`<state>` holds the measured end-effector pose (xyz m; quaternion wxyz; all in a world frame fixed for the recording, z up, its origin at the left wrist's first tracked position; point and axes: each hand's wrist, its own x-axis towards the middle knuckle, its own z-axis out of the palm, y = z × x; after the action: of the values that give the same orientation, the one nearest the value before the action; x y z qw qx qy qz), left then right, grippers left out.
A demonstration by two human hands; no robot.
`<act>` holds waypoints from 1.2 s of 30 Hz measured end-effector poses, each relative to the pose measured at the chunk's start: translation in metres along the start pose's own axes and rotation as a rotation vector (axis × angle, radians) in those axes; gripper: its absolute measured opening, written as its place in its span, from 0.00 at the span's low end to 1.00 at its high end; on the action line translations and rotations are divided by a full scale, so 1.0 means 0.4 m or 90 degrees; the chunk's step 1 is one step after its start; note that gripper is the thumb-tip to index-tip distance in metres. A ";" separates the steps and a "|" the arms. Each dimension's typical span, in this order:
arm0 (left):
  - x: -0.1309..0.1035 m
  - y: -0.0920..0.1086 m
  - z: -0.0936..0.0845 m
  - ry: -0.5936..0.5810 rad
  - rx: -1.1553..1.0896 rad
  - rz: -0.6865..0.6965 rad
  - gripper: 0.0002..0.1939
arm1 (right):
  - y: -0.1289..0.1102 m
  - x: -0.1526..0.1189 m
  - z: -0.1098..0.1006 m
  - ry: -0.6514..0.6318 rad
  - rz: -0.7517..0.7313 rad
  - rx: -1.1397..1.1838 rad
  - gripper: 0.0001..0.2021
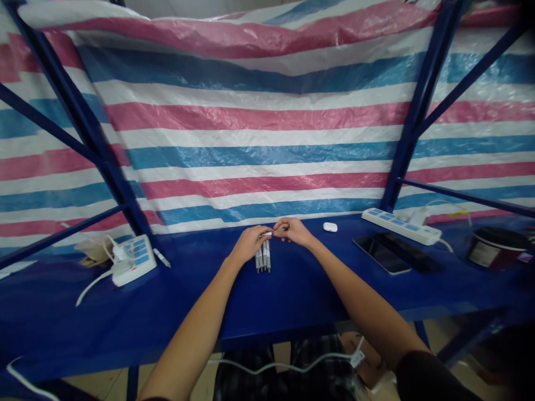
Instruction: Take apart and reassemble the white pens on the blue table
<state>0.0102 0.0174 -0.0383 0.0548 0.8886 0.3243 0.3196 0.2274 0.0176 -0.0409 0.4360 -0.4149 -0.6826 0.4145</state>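
Head view, looking down on a blue counter point(292, 289) backed by a tarpaulin point(259, 122) striped pink, white and blue, with dark blue frame posts point(413, 106) rising on either side. Near the middle of the counter, close to its back edge, left hand point(249, 242) and right hand point(295, 230) brought together, fingertips meeting over one small white piece point(268, 234), each hand curled and pinching an end of it; whether that piece is a pen cap or a pen end, cannot tell. Just below the fingers, a small bundle of pens point(263, 259), grey and white, lying side by side on the counter, upper ends tucked under the left hand. Well to the left, a white power strip point(134, 259) with blue switches, a white cable trailing from it, and a single pen point(161, 258) just beside its right end. To the right of the hands, a small white earbud case point(330, 226); farther right, two dark phones point(390, 253) lying flat, touching or nearly so, and behind them a second long power strip point(402, 226). At the far right edge, a dark round container point(493, 248), blurred.
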 end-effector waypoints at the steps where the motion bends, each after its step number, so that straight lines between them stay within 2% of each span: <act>1: 0.000 -0.004 0.000 0.000 -0.005 0.001 0.13 | 0.000 -0.001 0.000 -0.004 0.008 -0.005 0.12; 5: -0.001 -0.010 -0.002 -0.006 -0.008 0.005 0.11 | 0.004 -0.002 -0.002 -0.065 0.051 -0.056 0.20; 7: -0.002 -0.006 -0.004 -0.015 -0.005 0.003 0.11 | 0.009 0.000 -0.004 -0.077 0.044 -0.079 0.18; 10: -0.002 0.003 -0.004 -0.015 -0.005 -0.013 0.12 | 0.019 0.004 -0.006 -0.046 0.030 -0.076 0.11; 13: 0.000 0.014 -0.002 0.004 -0.003 -0.041 0.12 | 0.024 0.007 -0.004 -0.016 0.018 -0.065 0.11; 17: 0.000 0.030 -0.003 0.009 0.044 -0.079 0.13 | 0.012 0.004 -0.009 -0.015 0.000 -0.071 0.12; 20: -0.004 0.034 -0.012 0.006 0.103 -0.105 0.10 | -0.003 -0.001 -0.028 -0.028 -0.006 -0.094 0.13; 23: -0.009 0.025 -0.023 -0.003 0.127 -0.106 0.12 | -0.009 -0.007 -0.056 -0.080 -0.011 -0.110 0.13; 29: -0.017 -0.007 -0.029 -0.012 0.129 -0.104 0.14 | 0.009 -0.012 -0.107 -0.115 0.035 -0.072 0.10; 33: -0.018 -0.014 -0.026 -0.005 0.136 -0.114 0.16 | 0.022 -0.005 -0.115 -0.076 0.043 -0.042 0.09; 36: -0.017 -0.013 -0.025 0.004 0.137 -0.115 0.17 | 0.021 -0.001 -0.099 -0.031 0.041 -0.054 0.11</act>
<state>-0.0025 0.0164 -0.0355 -0.0133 0.8555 0.4356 0.2795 0.2665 0.0279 -0.0381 0.3876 -0.4449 -0.6961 0.4089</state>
